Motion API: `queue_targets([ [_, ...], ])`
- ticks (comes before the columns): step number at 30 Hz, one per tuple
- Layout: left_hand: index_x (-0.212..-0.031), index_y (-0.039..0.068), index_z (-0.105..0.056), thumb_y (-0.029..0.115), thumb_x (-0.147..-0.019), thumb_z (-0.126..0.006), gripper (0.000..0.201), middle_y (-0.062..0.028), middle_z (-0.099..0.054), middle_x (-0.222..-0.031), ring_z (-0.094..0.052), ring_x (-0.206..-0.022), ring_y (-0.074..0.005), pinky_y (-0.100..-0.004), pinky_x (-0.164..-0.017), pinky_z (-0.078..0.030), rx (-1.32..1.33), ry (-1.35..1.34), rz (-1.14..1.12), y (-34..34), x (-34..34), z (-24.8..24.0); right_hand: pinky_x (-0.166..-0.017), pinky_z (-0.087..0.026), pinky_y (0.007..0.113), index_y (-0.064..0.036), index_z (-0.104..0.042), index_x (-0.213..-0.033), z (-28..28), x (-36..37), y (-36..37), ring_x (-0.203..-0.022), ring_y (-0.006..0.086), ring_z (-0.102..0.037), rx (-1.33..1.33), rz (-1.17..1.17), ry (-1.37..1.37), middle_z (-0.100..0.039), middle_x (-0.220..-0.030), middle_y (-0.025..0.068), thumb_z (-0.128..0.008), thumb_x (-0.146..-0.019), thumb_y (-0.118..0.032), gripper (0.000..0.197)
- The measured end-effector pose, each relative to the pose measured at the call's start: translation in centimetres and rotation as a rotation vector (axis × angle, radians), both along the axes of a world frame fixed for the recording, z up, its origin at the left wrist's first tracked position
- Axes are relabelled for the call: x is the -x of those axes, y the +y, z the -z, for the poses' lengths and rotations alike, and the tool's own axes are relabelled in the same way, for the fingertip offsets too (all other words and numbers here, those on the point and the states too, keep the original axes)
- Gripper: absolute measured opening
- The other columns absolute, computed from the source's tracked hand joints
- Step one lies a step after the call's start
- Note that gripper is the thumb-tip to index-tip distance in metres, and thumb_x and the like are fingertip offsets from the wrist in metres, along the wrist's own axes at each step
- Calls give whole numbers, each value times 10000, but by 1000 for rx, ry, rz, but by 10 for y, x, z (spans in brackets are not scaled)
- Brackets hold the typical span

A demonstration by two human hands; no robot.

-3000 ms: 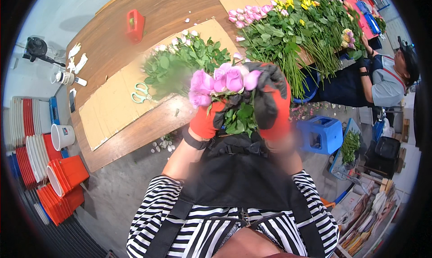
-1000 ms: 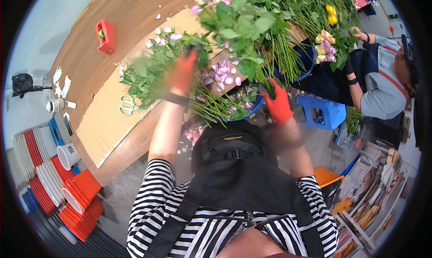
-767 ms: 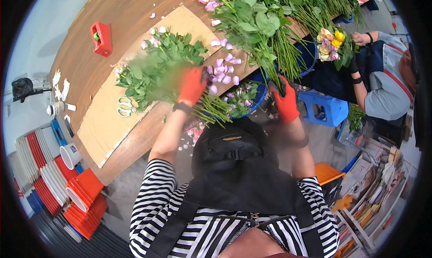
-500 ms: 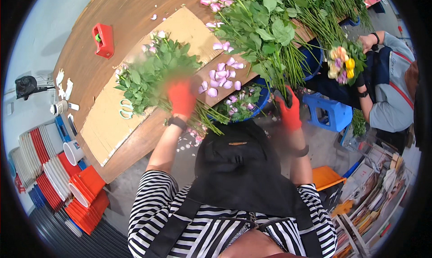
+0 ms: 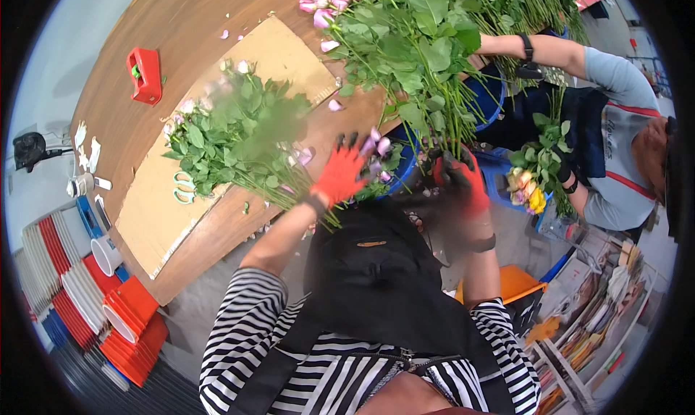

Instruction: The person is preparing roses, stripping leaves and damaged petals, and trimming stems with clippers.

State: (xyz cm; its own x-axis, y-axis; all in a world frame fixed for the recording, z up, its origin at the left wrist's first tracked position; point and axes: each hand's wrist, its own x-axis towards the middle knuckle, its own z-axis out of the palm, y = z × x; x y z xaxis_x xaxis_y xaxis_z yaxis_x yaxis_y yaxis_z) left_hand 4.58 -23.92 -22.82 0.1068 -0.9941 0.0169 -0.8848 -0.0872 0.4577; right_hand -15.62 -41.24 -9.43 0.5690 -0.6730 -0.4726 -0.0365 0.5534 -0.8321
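My left hand (image 5: 339, 172), in a red glove with dark fingertips, is spread open at the table's edge. Loose lilac petals (image 5: 377, 144) are beside its fingers, above a blue bucket (image 5: 407, 170) of leafy trimmings. Left of it, a bunch of pale pink roses (image 5: 239, 136) lies partly on cardboard (image 5: 156, 230), stems toward me. My right hand (image 5: 467, 182), also red-gloved, is by the lower stem ends of a large pile of pink roses (image 5: 413, 74). Its dark fingers look bent but are smeared, so whether they grip a stem cannot be told.
Light-green-handled scissors (image 5: 184, 188) lie on the cardboard, with a red tape dispenser (image 5: 145, 76) farther back. At right a co-worker (image 5: 615, 125) holds a mixed bouquet (image 5: 532, 179) and reaches toward the rose pile. Stacked orange buckets (image 5: 134, 313) stand lower left.
My left hand has moved right from the rose bunch, and most petals have left the tabletop there. The co-worker's arm now stretches to the rose pile, and their bouquet hangs lower.
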Motion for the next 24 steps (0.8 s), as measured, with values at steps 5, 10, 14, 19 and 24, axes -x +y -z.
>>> queue_targets([
  [5, -1458, 109, -288, 357, -797, -615, 778, -213, -274, -1478, -263, -1322, -459, -557, -1104, -160, -55, 39, -569, 5, -8, -44, -546, -364, 276, -29, -489, -1162, -8, -10, -2, -579, 156, -443, 59, -194, -33, -444, -629, 42, -475, -933, -176, 272],
  [10, -1459, 100, -278, 428, -849, -558, 747, -229, -252, -1487, -235, -1343, -472, -587, -1095, -145, -149, -29, -662, 15, -3, -20, -505, -269, 275, -91, -406, -605, -26, -41, 14, -520, 122, -352, -218, -404, -180, -345, -520, -1, -389, -1002, -314, 456],
  [14, -1410, 113, -377, 427, -770, -650, 764, -209, -305, -1461, -264, -1326, -472, -559, -1094, -205, -209, 214, -242, 50, 63, -27, -519, -280, 275, -85, -421, -604, -30, -53, 27, -514, 121, -359, -189, -424, -211, -365, -522, 1, -390, -1000, -333, 468],
  [19, -1379, 111, -416, 295, -740, -710, 727, -213, -393, -1377, -382, -1231, -421, -495, -1032, -312, -16, 218, -544, 41, 30, -48, -499, -277, 266, -84, -441, -630, -23, -68, 39, -498, 119, -362, -109, -437, -60, -367, -517, -5, -424, -989, -351, 448],
  [24, -1434, 121, -334, 413, -771, -669, 799, -194, -276, -1481, -233, -1356, -424, -568, -1076, -208, 18, -3, -664, 1, -35, -20, -482, -249, 244, -59, -518, -772, -15, -89, 52, -476, 83, -319, -297, -492, -239, -343, -540, -33, -467, -971, -360, 364],
])
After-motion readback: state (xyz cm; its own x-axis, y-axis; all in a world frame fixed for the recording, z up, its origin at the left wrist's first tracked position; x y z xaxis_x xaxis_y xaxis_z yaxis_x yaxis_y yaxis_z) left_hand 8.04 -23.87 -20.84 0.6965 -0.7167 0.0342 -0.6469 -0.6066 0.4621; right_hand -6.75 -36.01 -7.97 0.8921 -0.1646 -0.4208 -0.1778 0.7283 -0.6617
